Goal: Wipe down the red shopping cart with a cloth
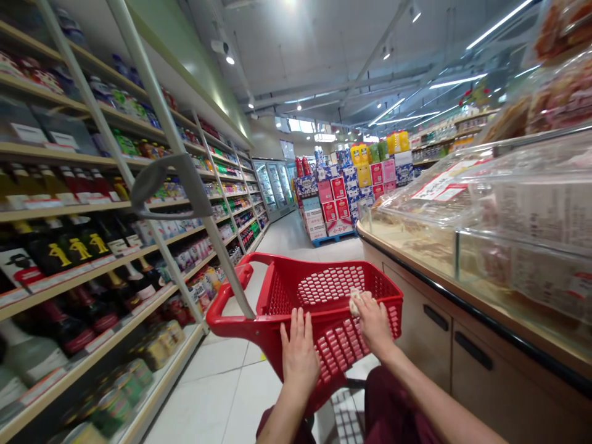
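Note:
In front of me stands a red plastic shopping basket cart (330,265) with perforated sides and a raised grey pull handle (203,197). My left hand (300,351) lies flat against its near side, fingers stretched out just under the rim and nothing held. Against the near rim, toward the right end, my right hand (374,317) presses a crumpled whitish cloth (355,302). Part of that cloth is covered by the fingers. The inside of the basket shows no goods where I can see it.
Shelves of bottles and cans (92,246) line the left side. On the right, a wooden counter (416,308) carries clear plastic bins (499,203) of packaged food. Stacked drink cartons (335,203) stand on a blue pallet ahead, with glass-door fridges (272,185) farther back.

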A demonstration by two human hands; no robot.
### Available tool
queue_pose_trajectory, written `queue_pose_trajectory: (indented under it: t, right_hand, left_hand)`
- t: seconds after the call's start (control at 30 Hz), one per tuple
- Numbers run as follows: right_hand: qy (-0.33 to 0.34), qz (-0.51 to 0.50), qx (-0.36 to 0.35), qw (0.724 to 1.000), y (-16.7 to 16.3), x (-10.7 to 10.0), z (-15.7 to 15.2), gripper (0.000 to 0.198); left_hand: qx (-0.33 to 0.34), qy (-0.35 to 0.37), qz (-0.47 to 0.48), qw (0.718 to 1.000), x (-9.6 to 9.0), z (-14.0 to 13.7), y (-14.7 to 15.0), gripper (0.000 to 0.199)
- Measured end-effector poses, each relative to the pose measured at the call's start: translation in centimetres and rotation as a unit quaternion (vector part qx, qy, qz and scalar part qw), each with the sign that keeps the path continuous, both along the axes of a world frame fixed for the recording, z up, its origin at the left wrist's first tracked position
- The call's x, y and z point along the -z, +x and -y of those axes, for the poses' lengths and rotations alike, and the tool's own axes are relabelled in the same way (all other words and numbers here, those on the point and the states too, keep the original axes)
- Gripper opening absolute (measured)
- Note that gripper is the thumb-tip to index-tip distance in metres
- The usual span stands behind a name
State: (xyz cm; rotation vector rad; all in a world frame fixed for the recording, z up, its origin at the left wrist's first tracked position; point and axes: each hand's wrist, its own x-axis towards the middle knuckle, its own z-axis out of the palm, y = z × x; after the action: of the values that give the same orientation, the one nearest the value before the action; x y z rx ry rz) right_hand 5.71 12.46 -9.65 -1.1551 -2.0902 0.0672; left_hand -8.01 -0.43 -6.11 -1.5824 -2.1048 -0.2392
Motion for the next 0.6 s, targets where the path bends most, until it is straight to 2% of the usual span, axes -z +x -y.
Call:
queue_pose_trajectory:
  t: [0.13,0.2,0.27,0.33,0.4,0.43,0.53,0.6]
  right_hand:
    - [0.045,-0.008,-0.119,0.992,-2.8,-0.3,2.5,0.059]
    - [0.049,-0.005,-0.145,0.988,-3.1,-0.3,2.8,0.059]
    - [0.037,-0.004,-0.117,0.992,-2.1,-0.2,2.1,0.057]
    - [0.019,-0.014,-0.057,0.998,-1.2,0.0,1.3,0.053]
    - [0.012,-0.025,-0.031,0.999,-1.4,-0.2,1.4,0.052]
    - [0.013,-0.028,-0.044,0.999,-2.0,-0.4,1.8,0.053]
    - [0.032,-0.025,-0.142,0.989,-4.6,-1.3,3.9,0.057]
    - [0.034,-0.020,-0.179,0.983,-5.3,-1.6,4.7,0.058]
  left_hand:
    - [0.007,0.015,-0.008,1.000,0.0,0.1,-0.2,0.063]
    - [0.015,0.015,-0.009,1.000,-0.1,0.3,-0.4,0.063]
    - [0.019,0.015,-0.007,1.000,-0.2,0.5,-0.5,0.064]
    - [0.022,0.016,0.000,1.000,-0.2,0.4,-0.3,0.064]
    - [0.022,0.023,0.007,0.999,-0.1,0.2,0.0,0.063]
    - [0.024,0.029,0.009,0.999,-0.1,0.2,0.0,0.062]
    - [0.055,0.060,0.003,0.997,-0.2,0.7,-0.6,0.058]
    - [0.074,0.111,-0.008,0.991,-0.9,1.7,-2.1,0.056]
